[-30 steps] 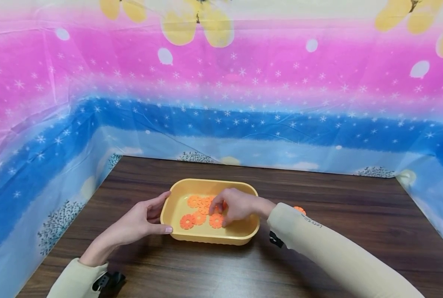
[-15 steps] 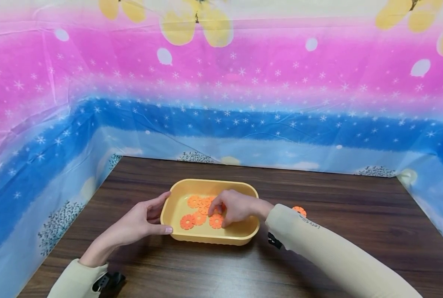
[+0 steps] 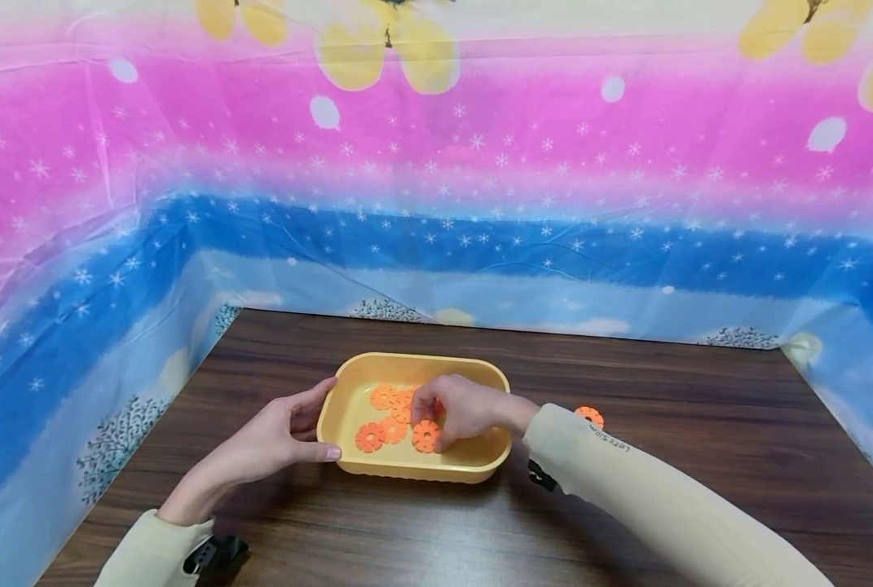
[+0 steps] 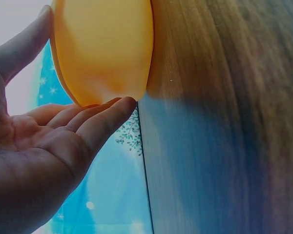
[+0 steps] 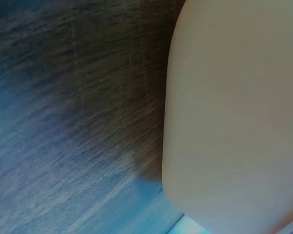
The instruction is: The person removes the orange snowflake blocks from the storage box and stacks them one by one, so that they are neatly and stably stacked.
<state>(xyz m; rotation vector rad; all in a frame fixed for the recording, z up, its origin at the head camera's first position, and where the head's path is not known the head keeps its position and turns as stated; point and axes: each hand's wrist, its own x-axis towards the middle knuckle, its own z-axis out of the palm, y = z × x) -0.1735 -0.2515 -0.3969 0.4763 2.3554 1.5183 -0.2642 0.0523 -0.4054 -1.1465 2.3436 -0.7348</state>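
A yellow plastic tub (image 3: 407, 470) stands on the table with several orange notched flower-shaped discs lying flat inside. My left hand (image 3: 278, 432) holds the tub's left end, thumb at the near corner and fingers at the far one. In the left wrist view its fingers (image 4: 107, 117) lie fairly straight along the tub's wall. My right hand (image 3: 465, 408) reaches over the right rim into the tub, fingers bent down. Its thumb and index finger pinch an orange flower disc (image 3: 426, 436) near the tub floor. Behind its fingers, other discs are partly hidden. The right wrist view shows only the tub's outer wall (image 5: 224, 112) and the table.
Another orange disc (image 3: 589, 417) lies on the dark wood table (image 3: 685, 408) right of the tub, partly behind the right sleeve (image 3: 627, 465). A printed cloth (image 3: 517, 244) hangs along the table's back and sides.
The right hand's fingers draw in slightly around the near disc, which shifts a little. The right forearm moves slightly left, uncovering more of the disc on the table. Left hand and tub stay put.
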